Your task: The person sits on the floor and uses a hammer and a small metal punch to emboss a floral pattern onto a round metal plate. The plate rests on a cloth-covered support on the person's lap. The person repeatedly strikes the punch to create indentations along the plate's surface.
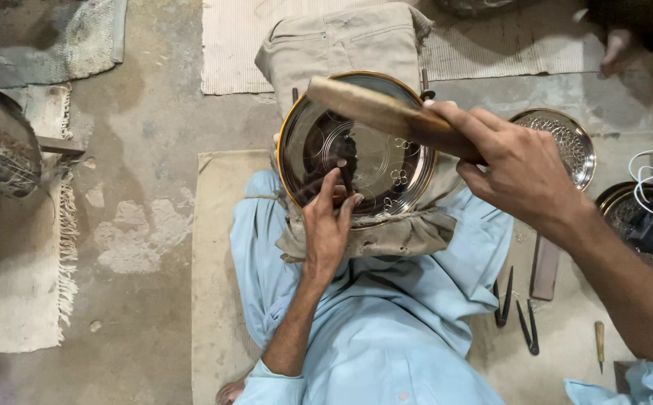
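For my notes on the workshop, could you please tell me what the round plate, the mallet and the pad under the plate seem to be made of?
Plate: probably metal, polished; it mirrors its surroundings, has a brassy rim and fine engraved flowers.
Mallet: looks like wood, matt tan and worn, held in the right hand.
Pad: seems coarse beige cloth, creased and tied with cord.
The left hand holds a thin tool to the plate; its material is unclear.

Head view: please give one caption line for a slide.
Left hand steadies a chisel on a metal plate; right hand holds a wooden mallet.

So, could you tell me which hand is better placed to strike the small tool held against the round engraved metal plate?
Probably the right hand: it grips the wooden mallet raised above the round engraved metal plate, while the left hand steadies the small tool.
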